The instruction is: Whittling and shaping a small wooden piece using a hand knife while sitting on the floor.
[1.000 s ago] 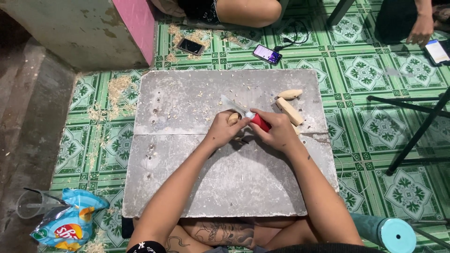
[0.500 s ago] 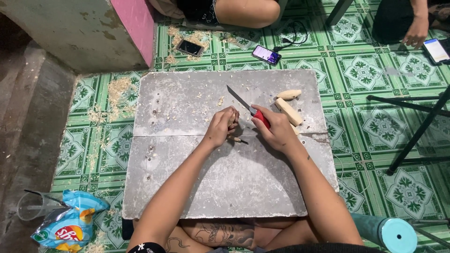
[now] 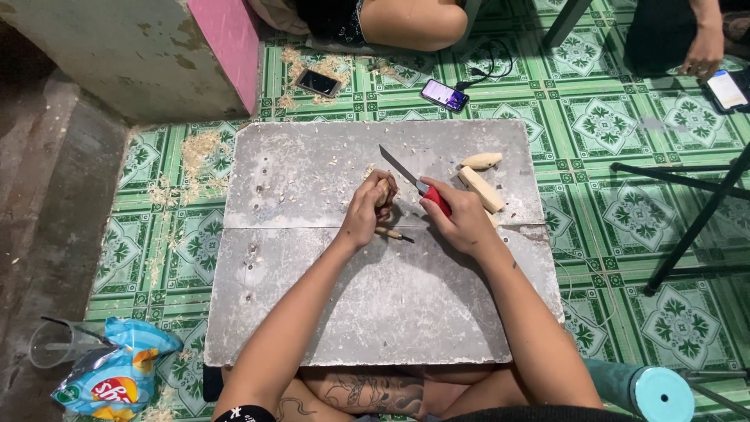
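**One knife, one small wood piece, two hands at a grey table**

The person sits cross-legged behind a low grey table (image 3: pixel 312 312) made of two slabs. The left hand (image 3: pixel 366 211) has its fingers closed around one small pale wood piece (image 3: pixel 383 193), held just above the table near the middle. The right hand (image 3: pixel 461 219) has its fingers clamped on the red handle of one knife (image 3: pixel 414 181); the dark blade points up and to the left, and its edge is just beside the wood piece. If blade and wood touch, the picture does not show clearly.

Under the left hand one thin tool with a dark tip (image 3: pixel 393 234) lies on the table. To the right of the knife lie two more pale wood pieces: one short rounded piece (image 3: pixel 481 161) and one longer stick (image 3: pixel 481 190), close together.

On the green tiled floor (image 3: pixel 625 227) there are wood shavings, two phones (image 3: pixel 443 94) beyond the table, and a third phone (image 3: pixel 726 88) at the right, near another person's hand (image 3: pixel 703 56). At the lower left lie one snack bag (image 3: pixel 117 375) and one clear plastic cup (image 3: pixel 55 344).
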